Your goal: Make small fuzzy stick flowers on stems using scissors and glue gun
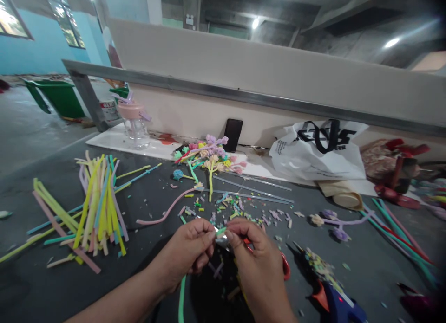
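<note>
My left hand (191,248) is closed in a pinch on a green pipe cleaner (181,295) that hangs down toward me. My right hand (257,258) is closed around red-handled scissors (285,266), whose metal blades (221,241) meet the green tip between my two hands. Both hands hover low over the dark table (149,248), just in front of a scatter of small coloured cuttings (240,210).
A pile of coloured pipe cleaners (94,207) lies left. A bunch of finished pipe-cleaner flowers (209,157) lies behind the cuttings, with a pink stem (163,212). A blue glue gun (334,295) sits right, a white plastic bag (320,151), phone (232,134) and jar (134,123) at the back.
</note>
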Demonstrator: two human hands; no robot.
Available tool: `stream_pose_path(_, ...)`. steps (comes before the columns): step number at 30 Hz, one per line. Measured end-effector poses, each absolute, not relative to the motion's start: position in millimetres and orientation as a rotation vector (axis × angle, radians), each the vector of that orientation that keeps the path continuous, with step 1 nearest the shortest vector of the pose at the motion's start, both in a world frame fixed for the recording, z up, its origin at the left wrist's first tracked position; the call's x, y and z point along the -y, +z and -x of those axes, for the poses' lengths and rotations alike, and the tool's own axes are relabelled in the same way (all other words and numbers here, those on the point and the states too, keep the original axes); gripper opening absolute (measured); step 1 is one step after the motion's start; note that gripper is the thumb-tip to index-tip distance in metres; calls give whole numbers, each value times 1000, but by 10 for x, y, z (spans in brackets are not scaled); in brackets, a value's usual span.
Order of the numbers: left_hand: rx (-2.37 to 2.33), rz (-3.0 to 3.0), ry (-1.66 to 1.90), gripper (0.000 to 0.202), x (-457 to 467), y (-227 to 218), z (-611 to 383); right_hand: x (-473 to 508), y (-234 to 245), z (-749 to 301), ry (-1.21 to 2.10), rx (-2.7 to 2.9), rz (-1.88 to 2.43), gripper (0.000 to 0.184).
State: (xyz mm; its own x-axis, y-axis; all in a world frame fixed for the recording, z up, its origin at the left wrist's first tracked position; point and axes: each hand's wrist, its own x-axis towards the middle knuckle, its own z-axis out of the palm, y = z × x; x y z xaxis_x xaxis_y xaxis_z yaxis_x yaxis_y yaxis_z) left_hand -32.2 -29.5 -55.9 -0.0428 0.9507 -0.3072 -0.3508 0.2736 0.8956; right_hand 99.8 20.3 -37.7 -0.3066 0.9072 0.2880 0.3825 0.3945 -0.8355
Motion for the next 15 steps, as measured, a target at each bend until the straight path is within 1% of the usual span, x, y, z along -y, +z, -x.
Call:
stream_pose_path(6, -1135, -706, 1198, 21, 292, -559, 313, -195, -409, -995, 874, 1864, 1233, 10)
stream_pose_path(11, -1138, -684, 1180, 24, 295, -508, 309, -199, -422, -991, 838, 1893, 1251, 11)
stream_pose_path(15, -1154, -704, 1175, 22, 302, -485, 309, -195, -436, -1000, 783, 1931, 1263, 13)
